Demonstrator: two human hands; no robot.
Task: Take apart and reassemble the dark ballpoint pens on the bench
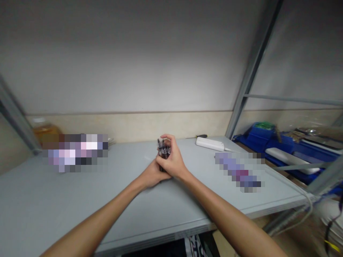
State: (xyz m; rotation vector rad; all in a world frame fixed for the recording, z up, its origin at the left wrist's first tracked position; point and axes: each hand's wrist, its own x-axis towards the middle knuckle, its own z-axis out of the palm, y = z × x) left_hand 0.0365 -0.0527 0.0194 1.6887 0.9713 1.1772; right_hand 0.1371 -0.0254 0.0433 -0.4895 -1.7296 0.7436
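Observation:
Both my hands meet over the middle of a grey table (53, 200). My right hand (174, 160) is wrapped round a bundle of dark pens or markers (163, 149) that stands upright, tips pointing up. My left hand (152, 175) is closed below it, cupping the bottom of the same bundle. The lower part of the bundle is hidden by my fingers.
A white plastic tool (210, 144) lies at the table's back right, a dark-handled tool (199, 136) behind it. Blurred-out items lie at left (76, 151) and right (239, 171). An amber bottle (44, 130) stands back left. Blue bins (264, 137) sit right of a metal post (249, 78).

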